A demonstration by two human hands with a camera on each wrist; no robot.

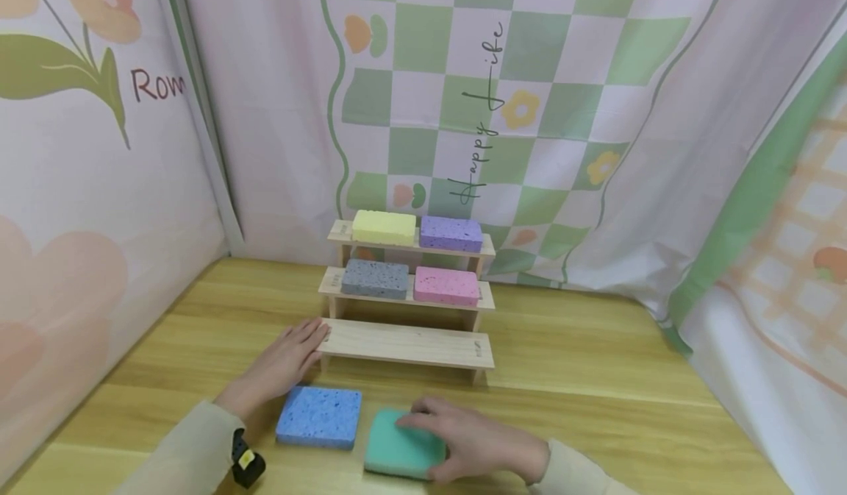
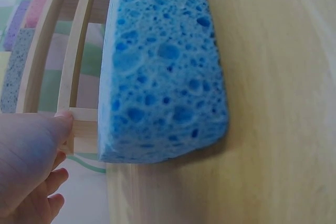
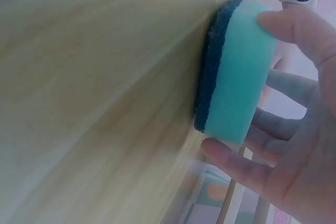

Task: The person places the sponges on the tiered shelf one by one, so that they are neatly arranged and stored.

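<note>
A three-step wooden stand (image 1: 410, 342) stands on the table. My left hand (image 1: 284, 359) holds the left end of its lowest step; in the left wrist view the thumb (image 2: 64, 121) lies against the step's edge. In front of that hand, a blue sponge (image 1: 319, 418) lies flat, not touched by the fingers. To its right, my right hand (image 1: 473, 440) grips a teal scrub sponge (image 1: 397, 447) between thumb and fingers. The right wrist view shows the dark scouring layer (image 3: 212, 72) under the sponge, facing the wooden tabletop.
On the top step sit a yellow sponge (image 1: 384, 228) and a purple sponge (image 1: 451, 234). A grey sponge (image 1: 375, 279) and a pink sponge (image 1: 446, 287) share the middle step. Patterned curtains (image 1: 278, 112) hang behind the wooden table (image 1: 595, 377) and at both sides.
</note>
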